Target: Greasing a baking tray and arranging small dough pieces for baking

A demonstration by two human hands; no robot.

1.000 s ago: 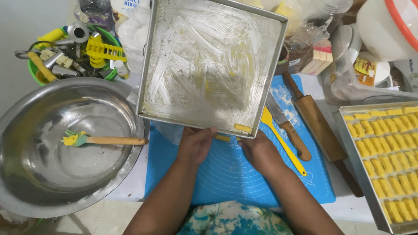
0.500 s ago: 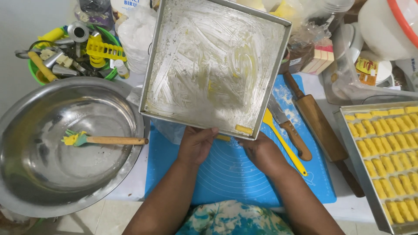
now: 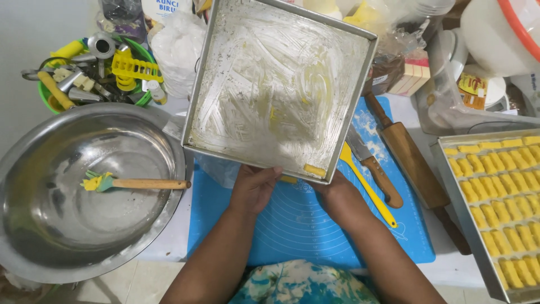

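A square metal baking tray (image 3: pixel 225 84), greased with pale smears and holding one yellow dough piece (image 3: pixel 315 170) at its near right corner, is lifted above the blue silicone mat (image 3: pixel 292 225). My left hand (image 3: pixel 254 188) grips the tray's near edge from below, thumb on the rim. My right hand (image 3: pixel 337 197) holds the near right corner from underneath, its fingers hidden by the tray.
A large steel bowl (image 3: pixel 34 236) with a wooden-handled brush (image 3: pixel 135 183) lies at left. A green tub of tools (image 3: pixel 90 67) stands behind it. A rolling pin (image 3: pixel 410 163), scraper (image 3: pixel 377 174) and yellow spatula (image 3: pixel 368 188) lie at right, beside a tray of yellow dough pieces (image 3: pixel 500 197).
The tray has shifted slightly to the right and tilted a little; both hands moved with it while keeping their hold.
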